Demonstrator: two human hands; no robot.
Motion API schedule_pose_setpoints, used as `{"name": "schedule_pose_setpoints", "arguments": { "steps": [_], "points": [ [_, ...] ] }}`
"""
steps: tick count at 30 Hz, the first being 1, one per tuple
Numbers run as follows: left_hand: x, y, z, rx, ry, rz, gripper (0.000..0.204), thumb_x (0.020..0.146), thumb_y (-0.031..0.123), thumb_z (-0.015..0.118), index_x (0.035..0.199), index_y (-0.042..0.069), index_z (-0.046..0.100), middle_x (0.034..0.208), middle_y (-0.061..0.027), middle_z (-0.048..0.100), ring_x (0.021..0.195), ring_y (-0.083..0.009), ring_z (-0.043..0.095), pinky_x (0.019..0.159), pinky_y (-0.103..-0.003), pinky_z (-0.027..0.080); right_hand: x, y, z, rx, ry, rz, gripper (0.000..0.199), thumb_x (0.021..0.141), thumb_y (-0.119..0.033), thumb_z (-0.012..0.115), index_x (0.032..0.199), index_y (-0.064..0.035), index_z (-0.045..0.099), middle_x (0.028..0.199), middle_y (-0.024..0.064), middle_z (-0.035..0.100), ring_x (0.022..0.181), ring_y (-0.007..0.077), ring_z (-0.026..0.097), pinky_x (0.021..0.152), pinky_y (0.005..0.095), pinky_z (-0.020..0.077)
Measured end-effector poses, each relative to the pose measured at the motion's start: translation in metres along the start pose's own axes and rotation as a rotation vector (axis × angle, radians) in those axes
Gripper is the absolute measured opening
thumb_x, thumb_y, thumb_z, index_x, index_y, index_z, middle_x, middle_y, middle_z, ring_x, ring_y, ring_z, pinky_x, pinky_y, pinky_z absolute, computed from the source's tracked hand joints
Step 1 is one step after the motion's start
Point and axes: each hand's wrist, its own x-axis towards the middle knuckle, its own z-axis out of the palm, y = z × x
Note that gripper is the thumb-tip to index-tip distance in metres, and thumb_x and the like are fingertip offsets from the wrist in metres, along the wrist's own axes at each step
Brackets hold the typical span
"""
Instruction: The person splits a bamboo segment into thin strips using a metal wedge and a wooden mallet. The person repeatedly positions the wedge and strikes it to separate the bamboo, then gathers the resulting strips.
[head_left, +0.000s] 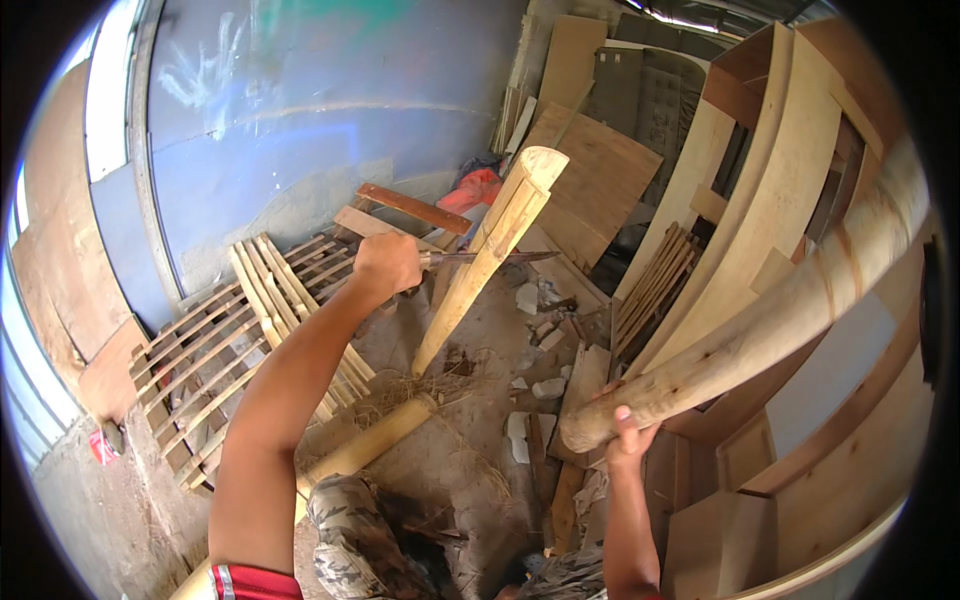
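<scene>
Pale log (760, 335) at 3 o'clock: clasps lower end in right hand (630, 440), seemingly to bear weight, and grips knife (455, 257) in tight-curled left hand (390, 264) at 10, across tilted pole (498, 230) at 12.

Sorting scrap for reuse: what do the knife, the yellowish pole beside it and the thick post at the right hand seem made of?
Knife: blade probably steel, dark, thin and dull-looking.
Yellowish pole: bamboo or peeled wood, smooth-looking with lengthwise streaks; I can't tell which.
Thick post: likely wood, bark apparently stripped, pale with brownish bands.
</scene>
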Motion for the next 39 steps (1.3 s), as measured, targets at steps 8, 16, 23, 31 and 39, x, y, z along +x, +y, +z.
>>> {"name": "schedule_pose_setpoints", "arguments": {
  "steps": [8,16,23,31,39],
  "points": [
    [0.01,-0.001,-0.038,0.152,-0.051,0.03,0.023,0.076,0.016,0.067,0.093,0.004,0.075,0.095,-0.0177,0.073,0.091,-0.0315,0.072,0.078,-0.04,0.058,-0.078,0.045,-0.043,-0.483,-0.185,0.783,0.072,0.067,-0.032,0.085,0.124,0.0057,0.06,0.118,0.0179,0.065,0.114,0.0288,0.06,0.095,0.0378,0.0471],
    [0.005,0.007,-0.017,0.114,-0.057,0.03,0.021,0.077,0.014,0.066,0.094,0.006,0.075,0.099,-0.0161,0.073,0.093,-0.031,0.072,0.079,-0.039,0.058,0.004,0.018,-0.004,0.013,-0.071,-0.008,0.058,0.076,-0.033,0.078,0.115,0.0043,0.057,0.1,0.0168,0.066,0.091,0.0256,0.065,0.079,0.0403,0.0536],
    [0.009,0.008,-0.016,0.15,-0.042,0.048,0.021,0.079,0.013,0.064,0.095,0.006,0.075,0.1,-0.0154,0.073,0.094,-0.0305,0.072,0.081,-0.039,0.057,-0.084,0.073,-0.058,-0.623,-0.241,0.667,0.071,0.069,-0.038,0.085,0.119,0.0033,0.059,0.106,0.0134,0.067,0.097,0.0253,0.064,0.087,0.0377,0.0518],
    [0.014,0.002,-0.006,0.118,-0.035,0.097,0.021,0.075,0.013,0.064,0.089,0.002,0.074,0.094,-0.0193,0.073,0.089,-0.033,0.072,0.077,-0.041,0.058,0.009,-0.002,-0.012,0.114,-0.093,-0.098,0.063,0.074,-0.033,0.079,0.117,0.0039,0.052,0.096,0.0162,0.066,0.086,0.0267,0.065,0.078,0.0399,0.0546],
    [0.026,-0.01,0.026,-0.073,-0.006,-0.12,0.023,0.079,0.017,0.065,0.096,0.005,0.075,0.102,-0.0174,0.073,0.095,-0.0312,0.072,0.08,-0.04,0.058,-0.17,0.14,-0.096,-0.56,-0.27,0.925,0.058,0.071,-0.026,0.083,0.116,0.0041,0.063,0.098,0.0102,0.07,0.085,0.0234,0.067,0.076,0.0345,0.0545]
  ]
}}
